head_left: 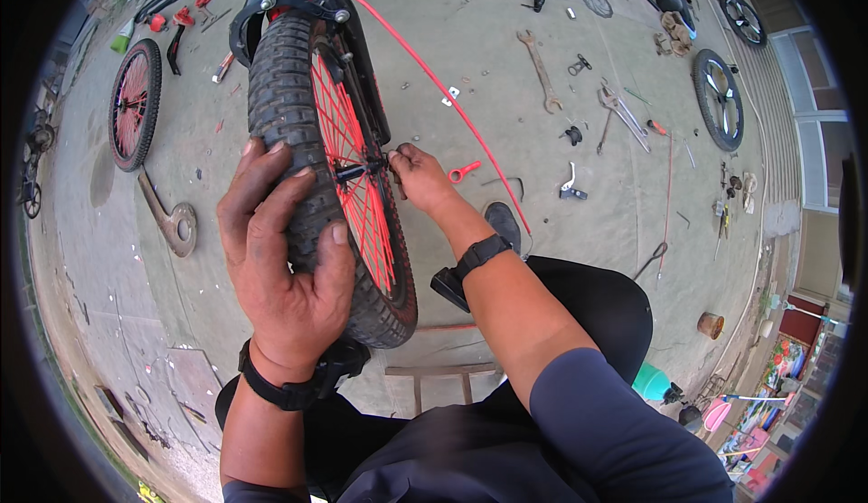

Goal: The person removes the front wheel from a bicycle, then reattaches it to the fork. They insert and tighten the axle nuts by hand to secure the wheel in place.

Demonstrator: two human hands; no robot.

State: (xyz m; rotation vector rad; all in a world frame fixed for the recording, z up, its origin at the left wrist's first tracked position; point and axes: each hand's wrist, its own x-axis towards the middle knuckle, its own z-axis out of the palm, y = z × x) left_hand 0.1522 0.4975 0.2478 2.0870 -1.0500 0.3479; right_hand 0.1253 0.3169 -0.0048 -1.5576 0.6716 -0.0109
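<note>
A bicycle wheel with a knobby black tire point(285, 96) and red spokes point(336, 123) stands upright in front of me, in the black fork point(366, 87) at its right side. My left hand point(285, 250) is curled over the tire's tread, its fingers on the far left part and its thumb toward the right. At the right end of the hub point(355, 170), my right hand point(418, 176) has thumb and fingers pinched together. A small dark part shows at those fingertips, too hidden to name. A red cable housing point(434, 78) arcs down past the right hand.
A small red ring-ended part point(464, 172) and a hex key point(517, 187) lie right of my hand. Farther right are a large wrench point(540, 71), a brake lever point(570, 183) and pliers point(619, 110). Spare wheels point(136, 105) lie left and right point(719, 101). My shoe point(503, 223) is close by.
</note>
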